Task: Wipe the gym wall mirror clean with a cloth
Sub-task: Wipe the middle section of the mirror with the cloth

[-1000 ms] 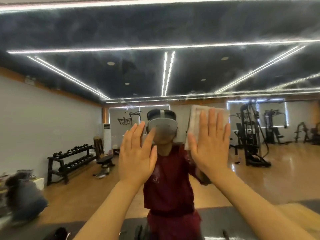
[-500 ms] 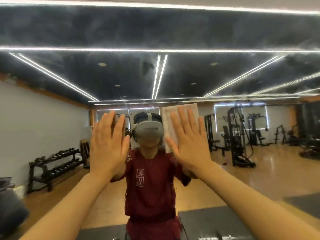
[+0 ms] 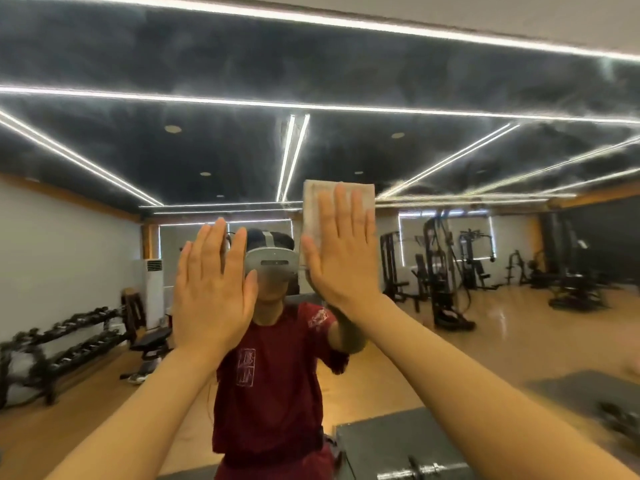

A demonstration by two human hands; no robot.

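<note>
The gym wall mirror [image 3: 450, 81] fills the view, and its upper part looks hazy with smears. My right hand [image 3: 341, 261] lies flat, fingers up, pressing a folded pale cloth [image 3: 311, 209] against the glass just right of my reflected headset. The cloth's top edge shows above my fingertips. Beside it my left hand [image 3: 213, 296] rests flat on the mirror, fingers apart, holding nothing. Between the hands is my reflection [image 3: 270, 393] in a dark red shirt.
The mirror reflects a dumbbell rack [image 3: 62, 341] and a bench [image 3: 149, 344] at the left. Weight machines [image 3: 443, 271] stand at the right on the wooden floor. A dark mat block [image 3: 377, 441] and a dumbbell [image 3: 412, 472] sit low in front of me.
My right hand has slid the cloth upward on the glass, above the reflected headset's top. Both hands and the reflected room have shifted left in view.
</note>
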